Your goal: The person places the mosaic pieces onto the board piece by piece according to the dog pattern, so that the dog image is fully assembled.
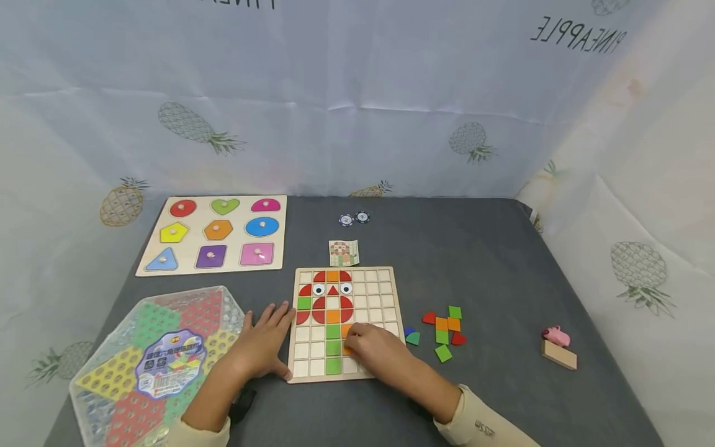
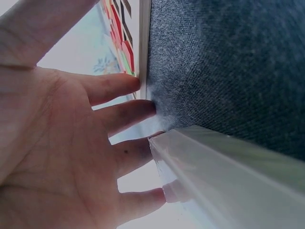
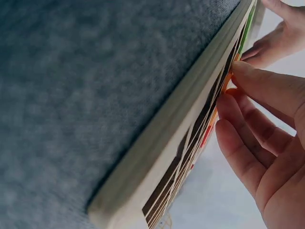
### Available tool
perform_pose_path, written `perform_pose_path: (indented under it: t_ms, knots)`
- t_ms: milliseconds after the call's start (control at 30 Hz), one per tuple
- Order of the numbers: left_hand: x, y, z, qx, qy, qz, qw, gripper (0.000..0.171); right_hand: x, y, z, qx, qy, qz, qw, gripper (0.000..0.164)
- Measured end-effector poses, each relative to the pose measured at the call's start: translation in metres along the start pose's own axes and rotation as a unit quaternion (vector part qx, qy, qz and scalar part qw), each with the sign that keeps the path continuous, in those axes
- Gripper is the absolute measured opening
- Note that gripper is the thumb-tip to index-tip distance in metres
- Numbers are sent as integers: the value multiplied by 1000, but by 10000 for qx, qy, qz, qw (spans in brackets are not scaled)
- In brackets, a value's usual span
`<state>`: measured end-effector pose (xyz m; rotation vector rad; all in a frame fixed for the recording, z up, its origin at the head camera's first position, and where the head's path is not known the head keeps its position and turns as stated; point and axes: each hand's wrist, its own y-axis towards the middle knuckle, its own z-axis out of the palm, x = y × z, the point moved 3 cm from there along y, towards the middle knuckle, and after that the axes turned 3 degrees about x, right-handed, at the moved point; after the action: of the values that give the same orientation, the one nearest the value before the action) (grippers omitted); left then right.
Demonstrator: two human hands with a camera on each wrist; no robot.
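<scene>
A wooden grid board (image 1: 371, 379) lies flat, with red, orange and green tiles and two eye tiles set in its left part. My left hand (image 1: 262, 341) is spread at its left edge, fingertips and thumb touching the frame. In the left wrist view, the ring and little fingers come close to a clear plastic box edge (image 2: 205, 167). My right hand (image 1: 380, 352) is over the lower middle of the board. Its thumb and index finger pinch an orange tile (image 3: 228, 82) at the grid, largely hidden by the fingers. Another orange tile (image 1: 346, 329) shows just above.
Loose tiles (image 1: 442, 336) lie right of the board. Behind it are a pattern card (image 1: 343, 253) and two chips (image 1: 362, 217). A shape puzzle (image 1: 234, 254) and a hexagonal game box (image 1: 117, 372) are at left. A pink pig figure (image 1: 556, 336) and wooden block (image 1: 559, 355) sit far right.
</scene>
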<state>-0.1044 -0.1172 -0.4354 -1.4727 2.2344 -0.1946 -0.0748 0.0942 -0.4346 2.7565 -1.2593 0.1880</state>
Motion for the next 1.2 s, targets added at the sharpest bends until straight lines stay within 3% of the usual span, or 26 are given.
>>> perform_pose_path:
  t_ms: [167, 367, 567, 733, 933, 1200]
  knots:
    - [0, 0, -2, 18, 17, 31, 10000, 114, -12, -5, -9, 25, 331, 249, 9991, 11]
    - [0, 0, -4, -2, 46, 121, 9999, 114, -55, -34, -32, -295, 43, 1491, 9884, 16]
    - [1, 0, -3, 74, 36, 80, 9999, 115, -85, -62, -36, 314, 309, 2249, 9734, 22]
    - [2, 2, -1, 122, 30, 41, 9999, 116, -102, -80, -39, 501, 398, 2926, 9541, 22]
    - [2, 3, -1, 135, 30, 18, 9999, 116, -122, -95, -42, 377, 396, 3123, 9484, 22]
    - [1, 3, -1, 156, 35, 16, 9999, 116, -133, -99, -31, 301, 532, 3057, 9502, 22]
